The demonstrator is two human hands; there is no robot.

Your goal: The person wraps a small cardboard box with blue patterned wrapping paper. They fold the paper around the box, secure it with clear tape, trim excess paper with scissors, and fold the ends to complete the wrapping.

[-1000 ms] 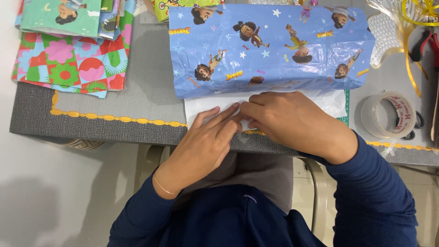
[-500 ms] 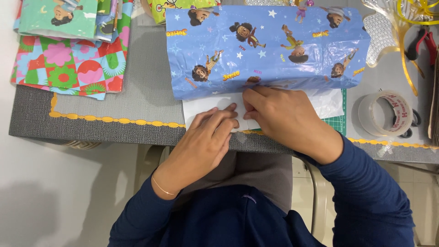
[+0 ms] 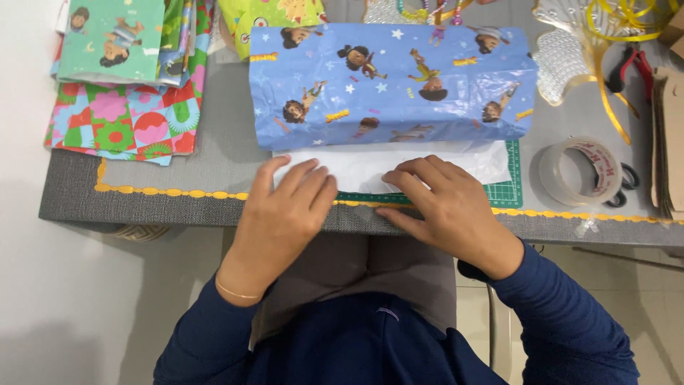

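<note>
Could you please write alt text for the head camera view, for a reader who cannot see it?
Seen from above, a person's left hand and right hand press flat on a white paper flap beside a box wrapped in blue cartoon paper on a grey table. A tape roll lies to the right, colourful paper sheets to the left.

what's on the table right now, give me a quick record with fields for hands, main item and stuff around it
left hand: flat on the white paper flap
right hand: fingertips pressing the same flap's near edge
main item: box wrapped in blue cartoon paper
underneath: green cutting mat on grey table
right side: tape roll, red-handled pliers
left side: stack of patterned wrapping sheets
</note>
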